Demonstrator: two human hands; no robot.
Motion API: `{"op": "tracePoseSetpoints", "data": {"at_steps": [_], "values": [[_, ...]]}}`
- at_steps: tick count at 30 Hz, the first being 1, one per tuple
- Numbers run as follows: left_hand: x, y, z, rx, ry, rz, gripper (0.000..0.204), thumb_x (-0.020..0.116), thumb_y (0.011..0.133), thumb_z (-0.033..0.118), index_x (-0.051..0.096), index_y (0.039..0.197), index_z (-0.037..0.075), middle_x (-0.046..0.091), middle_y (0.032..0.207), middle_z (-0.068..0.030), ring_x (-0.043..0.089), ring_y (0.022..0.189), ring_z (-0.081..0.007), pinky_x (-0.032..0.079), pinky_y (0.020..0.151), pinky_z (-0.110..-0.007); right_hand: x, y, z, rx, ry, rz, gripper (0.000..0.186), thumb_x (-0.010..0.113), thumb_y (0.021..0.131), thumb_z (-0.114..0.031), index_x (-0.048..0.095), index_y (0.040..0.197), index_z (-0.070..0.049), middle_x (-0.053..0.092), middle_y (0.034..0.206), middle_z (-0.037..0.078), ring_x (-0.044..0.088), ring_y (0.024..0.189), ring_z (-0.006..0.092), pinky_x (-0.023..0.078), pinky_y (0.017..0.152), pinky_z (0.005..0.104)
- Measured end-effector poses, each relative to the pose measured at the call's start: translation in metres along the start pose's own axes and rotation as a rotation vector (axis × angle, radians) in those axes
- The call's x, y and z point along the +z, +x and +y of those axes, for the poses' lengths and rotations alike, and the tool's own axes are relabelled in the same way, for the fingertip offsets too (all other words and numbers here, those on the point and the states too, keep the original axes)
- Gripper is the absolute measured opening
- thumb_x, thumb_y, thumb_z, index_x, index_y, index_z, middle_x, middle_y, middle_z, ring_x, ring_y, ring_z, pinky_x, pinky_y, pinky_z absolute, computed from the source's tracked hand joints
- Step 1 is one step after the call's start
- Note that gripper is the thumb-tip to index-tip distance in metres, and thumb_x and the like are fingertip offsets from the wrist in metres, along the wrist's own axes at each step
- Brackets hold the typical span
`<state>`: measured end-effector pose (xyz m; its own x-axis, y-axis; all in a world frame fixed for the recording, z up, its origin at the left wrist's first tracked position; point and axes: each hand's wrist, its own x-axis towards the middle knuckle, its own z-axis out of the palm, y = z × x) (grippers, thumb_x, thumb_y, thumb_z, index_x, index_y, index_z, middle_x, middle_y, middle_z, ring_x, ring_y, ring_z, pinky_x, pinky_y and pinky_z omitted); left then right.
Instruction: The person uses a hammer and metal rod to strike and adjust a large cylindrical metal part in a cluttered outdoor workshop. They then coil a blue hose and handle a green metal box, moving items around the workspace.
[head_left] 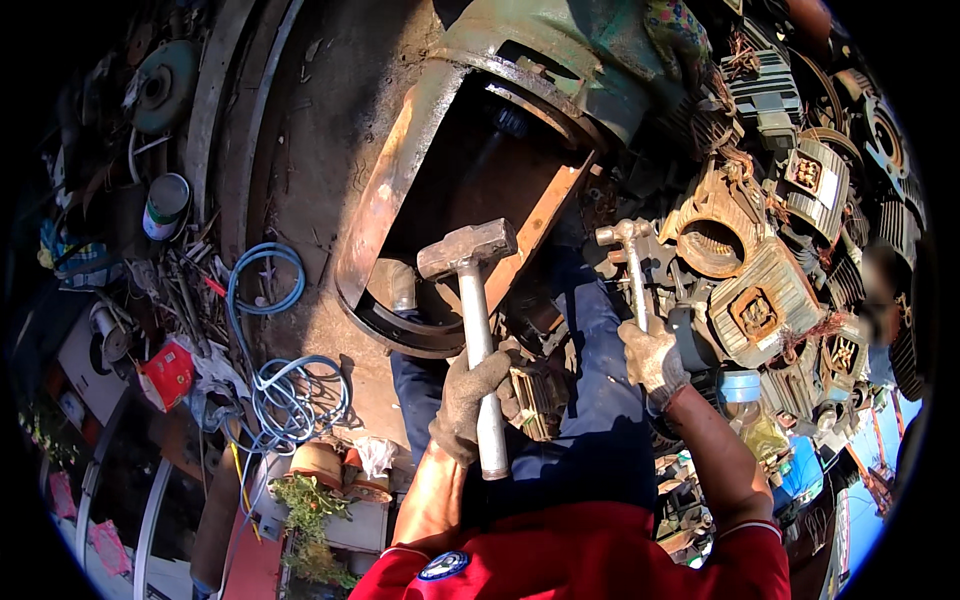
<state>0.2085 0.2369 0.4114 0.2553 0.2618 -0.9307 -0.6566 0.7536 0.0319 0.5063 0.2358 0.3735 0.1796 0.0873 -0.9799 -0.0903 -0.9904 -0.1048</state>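
My gloved left hand is closed round the metal handle of a sledgehammer, its heavy rusty head raised upward. In my gloved right hand I grip a smaller hammer with a pale metal handle and a rounded end. Beyond the sledgehammer lies a large rusty metal housing, green at its far end, with a wide opening into its dark inside. A short curved pipe piece shows in the near end of that opening. The sledgehammer's head overlaps the opening in view; I cannot tell whether they touch.
Several finned motor casings are heaped on the right. A coiled blue hose lies on the ground at left, near a metal can and scrap. Potted plants stand at lower left. A plastic jar is beside my right forearm.
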Motion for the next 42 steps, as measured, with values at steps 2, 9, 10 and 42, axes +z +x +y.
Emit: {"op": "tracePoseSetpoints", "data": {"at_steps": [2, 9, 10, 42], "values": [[-0.015, -0.02, 0.008, -0.068, 0.026, -0.094, 0.051, 0.073, 0.094, 0.026, 0.054, 0.128, -0.006, 0.057, 0.068, -0.0044, 0.058, 0.051, -0.0152, 0.052, 0.048, -0.025, -0.052, 0.02, 0.056, 0.215, 0.585, -0.407, 0.025, 0.059, 0.1, -0.034, 0.053, 0.083, -0.016, 0.041, 0.056, -0.006, 0.038, 0.036, 0.0118, 0.032, 0.034, 0.0319], [-0.133, -0.105, 0.08, -0.013, 0.365, -0.101, 0.054, 0.067, 0.094, 0.028, 0.054, 0.128, -0.013, 0.058, 0.067, -0.0048, 0.056, 0.056, -0.0134, 0.046, 0.055, -0.024, 0.043, -0.11, 0.129, -0.238, 0.093, 0.417, 0.021, 0.069, 0.094, -0.024, 0.063, 0.097, -0.003, 0.054, 0.064, -0.001, 0.044, 0.04, 0.0112, 0.038, 0.038, 0.0291], [-0.156, -0.114, 0.09, 0.027, 0.396, -0.103, 0.054, 0.066, 0.093, 0.026, 0.054, 0.128, -0.013, 0.057, 0.066, -0.0048, 0.056, 0.054, -0.0138, 0.047, 0.053, -0.024, 0.041, -0.114, 0.14, -0.227, 0.079, 0.386, 0.023, 0.069, 0.094, -0.026, 0.063, 0.099, -0.004, 0.055, 0.064, 0.0, 0.046, 0.041, 0.0109, 0.038, 0.037, 0.0289], [-0.259, -0.183, -0.089, -0.399, 0.868, 0.326, 0.054, 0.071, 0.094, 0.029, 0.057, 0.129, -0.01, 0.054, 0.068, -0.0025, 0.054, 0.054, -0.0146, 0.046, 0.05, -0.027, 0.161, -0.061, 0.552, 0.111, 0.925, 0.007, 0.016, 0.068, 0.1, -0.02, 0.065, 0.11, -0.007, 0.056, 0.067, -0.001, 0.05, 0.046, 0.0076, 0.037, 0.039, 0.0239]]}}
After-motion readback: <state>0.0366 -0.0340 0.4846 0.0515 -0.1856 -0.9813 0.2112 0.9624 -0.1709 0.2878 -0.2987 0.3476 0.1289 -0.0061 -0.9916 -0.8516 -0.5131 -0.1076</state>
